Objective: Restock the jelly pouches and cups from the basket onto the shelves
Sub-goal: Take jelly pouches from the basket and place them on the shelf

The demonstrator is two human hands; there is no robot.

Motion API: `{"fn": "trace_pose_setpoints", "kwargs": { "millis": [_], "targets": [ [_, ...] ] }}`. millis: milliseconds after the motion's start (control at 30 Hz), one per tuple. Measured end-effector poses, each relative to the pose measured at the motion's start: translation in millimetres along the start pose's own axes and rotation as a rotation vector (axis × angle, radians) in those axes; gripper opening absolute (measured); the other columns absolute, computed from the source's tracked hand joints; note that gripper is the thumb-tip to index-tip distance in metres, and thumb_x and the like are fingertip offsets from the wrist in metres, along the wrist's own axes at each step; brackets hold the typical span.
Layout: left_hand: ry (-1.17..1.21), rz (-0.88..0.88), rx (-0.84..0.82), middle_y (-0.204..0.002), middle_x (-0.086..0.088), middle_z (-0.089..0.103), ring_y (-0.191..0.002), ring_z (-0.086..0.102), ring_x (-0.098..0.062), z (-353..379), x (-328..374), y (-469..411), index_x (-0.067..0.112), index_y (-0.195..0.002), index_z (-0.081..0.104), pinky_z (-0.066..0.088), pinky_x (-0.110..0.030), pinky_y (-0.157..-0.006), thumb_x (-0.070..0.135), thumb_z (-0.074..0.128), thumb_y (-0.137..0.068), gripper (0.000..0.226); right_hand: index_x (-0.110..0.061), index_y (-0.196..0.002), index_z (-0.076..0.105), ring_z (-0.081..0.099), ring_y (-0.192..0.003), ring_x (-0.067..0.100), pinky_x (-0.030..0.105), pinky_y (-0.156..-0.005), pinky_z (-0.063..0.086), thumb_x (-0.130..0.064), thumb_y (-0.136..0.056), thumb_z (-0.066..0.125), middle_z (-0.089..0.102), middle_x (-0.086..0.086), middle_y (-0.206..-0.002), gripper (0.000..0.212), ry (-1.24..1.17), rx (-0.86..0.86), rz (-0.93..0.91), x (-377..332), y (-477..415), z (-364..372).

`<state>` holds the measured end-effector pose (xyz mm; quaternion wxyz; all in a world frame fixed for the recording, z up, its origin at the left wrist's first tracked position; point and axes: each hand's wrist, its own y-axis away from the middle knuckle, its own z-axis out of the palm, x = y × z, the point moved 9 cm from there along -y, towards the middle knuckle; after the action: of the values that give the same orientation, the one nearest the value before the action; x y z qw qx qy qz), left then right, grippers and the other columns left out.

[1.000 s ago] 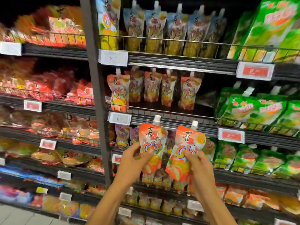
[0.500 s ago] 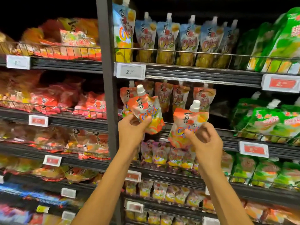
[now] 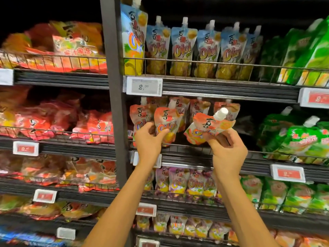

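Note:
My left hand (image 3: 149,141) grips the bottom of an orange jelly pouch (image 3: 166,122) and holds it upright among the row of matching orange pouches (image 3: 199,107) on the second shelf (image 3: 231,157). My right hand (image 3: 227,152) holds a second orange pouch (image 3: 208,127), tilted with its white cap (image 3: 220,113) pointing up and to the right, just in front of that row. The basket is out of view.
A dark upright post (image 3: 114,104) divides the shelving. Blue-and-yellow pouches (image 3: 204,49) fill the shelf above, purple ones (image 3: 187,182) the shelf below, green bags (image 3: 299,139) stand at right, red bags (image 3: 58,120) at left. A price tag (image 3: 144,86) hangs above the orange row.
Both hands have risen from the lower shelves to the second shelf. The left pouch has moved in among the orange row, and the right pouch has tipped over toward the right.

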<state>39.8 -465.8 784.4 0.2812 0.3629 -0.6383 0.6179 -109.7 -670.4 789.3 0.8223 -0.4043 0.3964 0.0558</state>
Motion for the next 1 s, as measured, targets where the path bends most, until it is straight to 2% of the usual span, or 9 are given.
{"fn": "trace_pose_setpoints", "kwargs": {
  "millis": [133, 233, 300, 400, 533, 667, 800, 867, 1000],
  "targets": [
    [-0.145, 0.015, 0.048, -0.074, 0.011, 0.065, -0.068, 0.063, 0.000, -3.7, -1.7, 1.3, 0.015, -0.092, 0.069, 0.055, -0.019, -0.064, 0.034, 0.084, -0.073, 0.031, -0.013, -0.102, 0.073, 0.072, -0.096, 0.015, 0.020, -0.077, 0.055, 0.005, -0.073, 0.077, 0.076, 0.000, -0.099, 0.035, -0.010, 0.021, 0.028, 12.7, -5.6, -0.2],
    [-0.213, 0.026, 0.008, -0.073, 0.000, 0.069, -0.067, 0.066, -0.013, 1.3, -4.7, 2.3, 0.009, -0.089, 0.066, 0.058, -0.033, -0.064, 0.035, 0.081, -0.077, 0.032, -0.015, -0.104, 0.072, 0.072, -0.097, 0.015, 0.020, -0.078, 0.055, 0.001, -0.074, 0.079, 0.076, 0.000, -0.100, 0.036, 0.007, 0.013, 0.053, 23.0, -9.6, 1.4],
    [-0.213, 0.034, -0.004, -0.078, -0.003, 0.071, -0.067, 0.066, -0.013, 0.8, -5.3, 2.3, 0.008, -0.089, 0.064, 0.059, -0.034, -0.065, 0.031, 0.082, -0.077, 0.032, -0.013, -0.111, 0.069, 0.071, -0.099, 0.014, 0.019, -0.080, 0.055, -0.001, -0.075, 0.080, 0.075, 0.000, -0.104, 0.040, 0.017, 0.001, 0.067, 26.1, -12.4, 2.4],
    [-0.148, 0.073, 0.023, -0.094, -0.002, 0.072, -0.079, 0.067, -0.007, -6.9, 0.9, 3.6, 0.009, -0.103, 0.062, 0.058, -0.022, -0.076, 0.021, 0.084, -0.074, 0.038, -0.012, -0.118, 0.064, 0.071, -0.099, 0.011, 0.018, -0.079, 0.055, -0.003, -0.079, 0.077, 0.074, 0.001, -0.107, 0.042, 0.052, -0.031, 0.102, 31.3, -19.4, 9.2],
    [-0.126, 0.102, 0.028, -0.105, -0.002, 0.069, -0.095, 0.067, -0.013, -9.8, 5.3, 9.4, 0.008, -0.117, 0.060, 0.057, -0.028, -0.087, 0.016, 0.084, -0.075, 0.049, -0.014, -0.111, 0.061, 0.072, -0.089, 0.005, 0.015, -0.071, 0.054, -0.004, -0.082, 0.074, 0.072, -0.003, -0.102, 0.034, 0.176, -0.136, 0.165, 44.4, -25.5, 25.6],
    [-0.106, 0.079, 0.056, -0.108, -0.001, 0.067, -0.098, 0.065, -0.011, -13.8, 3.7, 17.3, 0.008, -0.123, 0.057, 0.055, -0.022, -0.090, 0.012, 0.080, -0.080, 0.050, -0.013, -0.116, 0.060, 0.068, -0.080, -0.005, 0.015, -0.069, 0.055, -0.009, -0.085, 0.072, 0.069, -0.009, -0.097, 0.034, 0.378, -0.248, 0.191, 56.8, -26.3, 43.9],
    [-0.095, 0.130, 0.083, -0.108, -0.003, 0.067, -0.098, 0.064, -0.009, -16.5, 10.6, 27.6, 0.008, -0.117, 0.061, 0.053, -0.018, -0.090, 0.003, 0.070, -0.086, 0.033, -0.005, -0.113, 0.060, 0.067, -0.085, 0.016, 0.037, -0.078, 0.057, -0.021, -0.090, 0.067, 0.064, 0.000, -0.092, 0.029, 0.611, -0.288, 0.228, 64.6, -29.6, 52.6],
    [-0.100, 0.143, 0.093, -0.109, -0.002, 0.066, -0.100, 0.063, -0.008, -16.5, 13.8, 34.3, 0.008, -0.117, 0.062, 0.053, -0.019, -0.092, 0.000, 0.066, -0.088, 0.030, -0.003, -0.105, 0.059, 0.063, -0.087, 0.025, 0.036, -0.075, 0.051, -0.026, -0.092, 0.064, 0.061, 0.005, -0.092, 0.027, 0.722, -0.305, 0.250, 65.5, -32.8, 54.5],
    [-0.097, 0.146, 0.100, -0.109, 0.001, 0.063, -0.101, 0.063, -0.009, -14.1, 19.1, 50.0, 0.009, -0.117, 0.062, 0.051, -0.018, -0.092, -0.003, 0.061, -0.088, 0.031, -0.002, -0.106, 0.055, 0.056, -0.084, 0.021, 0.036, -0.075, 0.048, -0.029, -0.095, 0.060, 0.063, 0.013, -0.102, 0.030, 0.807, -0.362, 0.275, 65.0, -31.9, 55.0]
  ]
}}
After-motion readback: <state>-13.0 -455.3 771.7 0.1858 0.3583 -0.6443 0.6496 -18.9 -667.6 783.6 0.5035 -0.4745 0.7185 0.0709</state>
